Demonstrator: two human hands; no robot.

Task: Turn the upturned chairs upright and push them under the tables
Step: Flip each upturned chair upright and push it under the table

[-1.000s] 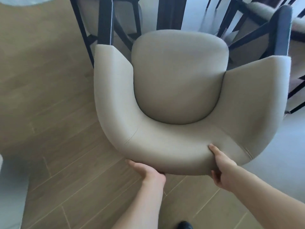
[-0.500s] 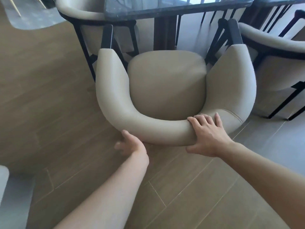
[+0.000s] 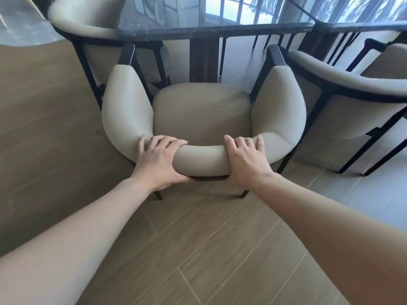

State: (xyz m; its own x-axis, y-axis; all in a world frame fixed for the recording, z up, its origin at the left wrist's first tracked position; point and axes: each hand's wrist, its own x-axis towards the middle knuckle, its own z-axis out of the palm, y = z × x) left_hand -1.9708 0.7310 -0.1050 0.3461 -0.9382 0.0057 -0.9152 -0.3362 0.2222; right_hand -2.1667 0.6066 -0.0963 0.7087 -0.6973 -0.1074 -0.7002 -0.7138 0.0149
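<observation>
The beige chair in front of you stands upright on the wooden floor, with its dark legs down and its seat facing up. It faces the dark glossy table, which is on the far side of it. The far edge of the seat seems to be just at the table's near edge, so by my judgement the chair is turned already and the step in hand is the push under the table.

Your left hand is closed around the left part of the curved backrest, with the fingers over the top and the thumb under it. Your right hand holds the right part of the same backrest, the fingers curled over the top; its thumb is hidden, so I cannot tell how fully it wraps. Both hands are near the middle of the backrest, a little apart from each other.

The next move, I think, asks for a straight and even push away from you, so that both armrests go forward together. The table's central pedestal is straight ahead of the seat, and the chair should stop before it touches.

Another beige chair stands close on the right, and one more at the far left, both upright. Keep the armrests apart from the dark frames of these two.
</observation>
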